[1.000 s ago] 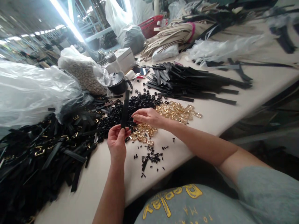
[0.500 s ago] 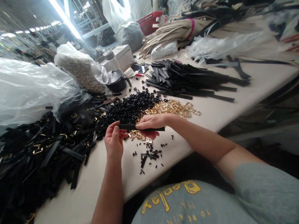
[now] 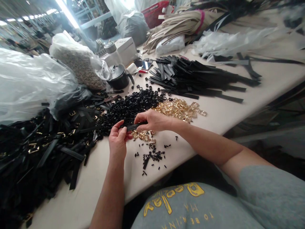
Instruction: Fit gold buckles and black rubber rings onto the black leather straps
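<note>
A short black strap (image 3: 133, 127) runs between my two hands above the table. My left hand (image 3: 118, 136) pinches its left end between thumb and fingers. Around its other end my right hand (image 3: 152, 121) is closed, fingers bent over the strap. Just behind the hands lies a heap of black loops (image 3: 133, 106). Gold buckles (image 3: 178, 108) are spread behind and under my right hand. Small black bits (image 3: 153, 156) lie scattered on the table in front. Whether a loop or buckle is on the strap, I cannot tell.
Black straps with gold buckles (image 3: 47, 149) pile up at left beside clear plastic bags (image 3: 30, 76). A black lidded pot (image 3: 118, 78), a phone (image 3: 144, 64) and a white box (image 3: 126, 51) stand behind. More black straps (image 3: 190, 74) and a beige strap bundle (image 3: 176, 27) lie at the back right.
The strap has been folded or drawn in, with less of it showing to the right. My right hand has turned from lying flat along it to gripping its end with bent fingers.
</note>
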`<state>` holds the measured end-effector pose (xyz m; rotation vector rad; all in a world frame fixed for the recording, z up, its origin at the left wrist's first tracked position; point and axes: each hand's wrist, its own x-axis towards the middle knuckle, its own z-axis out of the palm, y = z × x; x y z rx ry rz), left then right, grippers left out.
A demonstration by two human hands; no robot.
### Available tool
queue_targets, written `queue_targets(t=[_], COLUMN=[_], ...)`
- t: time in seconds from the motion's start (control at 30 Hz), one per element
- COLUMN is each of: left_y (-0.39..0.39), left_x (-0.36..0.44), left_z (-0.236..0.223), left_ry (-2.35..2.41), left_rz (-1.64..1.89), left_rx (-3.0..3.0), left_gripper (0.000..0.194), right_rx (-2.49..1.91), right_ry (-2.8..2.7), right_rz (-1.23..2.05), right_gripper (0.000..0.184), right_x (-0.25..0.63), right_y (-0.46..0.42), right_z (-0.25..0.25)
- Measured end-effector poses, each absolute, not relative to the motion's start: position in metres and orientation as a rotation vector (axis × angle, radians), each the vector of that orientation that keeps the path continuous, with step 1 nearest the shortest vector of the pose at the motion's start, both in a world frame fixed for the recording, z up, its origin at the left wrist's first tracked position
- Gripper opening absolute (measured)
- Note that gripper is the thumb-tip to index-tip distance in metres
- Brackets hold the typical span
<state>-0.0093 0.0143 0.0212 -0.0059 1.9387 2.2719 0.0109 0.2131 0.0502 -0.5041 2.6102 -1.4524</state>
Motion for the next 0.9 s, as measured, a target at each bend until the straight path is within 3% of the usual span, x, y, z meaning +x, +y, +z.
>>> queue_targets(t=[0.3,0.63,0.77,0.9], left_y=[0.017,0.016,0.014,0.012], left_x=[-0.006,-0.006,-0.004,-0.003], left_z=[0.024,0.019,0.015,0.012], left_ry=[1.805,1.798,1.887,2.287], left_rz=[2.231,2.245,2.174,1.931], left_rx=[-0.071,-0.039,0.078,0.457], left_gripper=[0.067,0.063,0.051,0.027], right_rx=[-0.551,-0.598,-0.628,-0.619], right_ry=[2.85,2.935,2.987,3.026], right_rz=[-1.371,-1.307,-1.233,-1.134], right_gripper=[0.019,0.014,0.013,0.015], right_x=[0.007,0.006,0.007,0.007], right_y=[0.208,0.207,0.206,0.206], right_z=[0.038,0.034,0.034,0.035])
